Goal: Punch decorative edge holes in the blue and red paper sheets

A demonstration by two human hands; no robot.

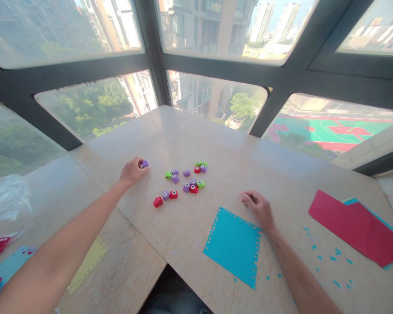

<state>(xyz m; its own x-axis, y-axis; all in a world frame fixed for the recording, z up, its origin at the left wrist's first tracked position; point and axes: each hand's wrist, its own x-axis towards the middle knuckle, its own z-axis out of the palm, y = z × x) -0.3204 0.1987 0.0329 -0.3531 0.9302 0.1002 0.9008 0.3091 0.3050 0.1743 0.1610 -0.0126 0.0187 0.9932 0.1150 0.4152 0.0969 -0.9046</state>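
My left hand point(132, 170) is closed around a small purple craft punch point(144, 164), left of the other punches. Several more punches in purple, green and red stand in loose groups on the stone ledge, among them a red punch point(157, 202) and a green punch point(201, 184). My right hand point(258, 206) rests on the ledge with its fingers curled; whether anything is between the fingertips is hidden. Just below it lies a blue paper square point(233, 246) with punched holes along three edges.
Red paper sheets point(356, 226) lie at the right over blue ones. Blue paper bits point(333, 258) are scattered beside them. A yellow punched sheet point(89, 263) is partly under my left arm. Crumpled clear plastic point(8, 205) sits far left. Windows border the ledge point(170, 131).
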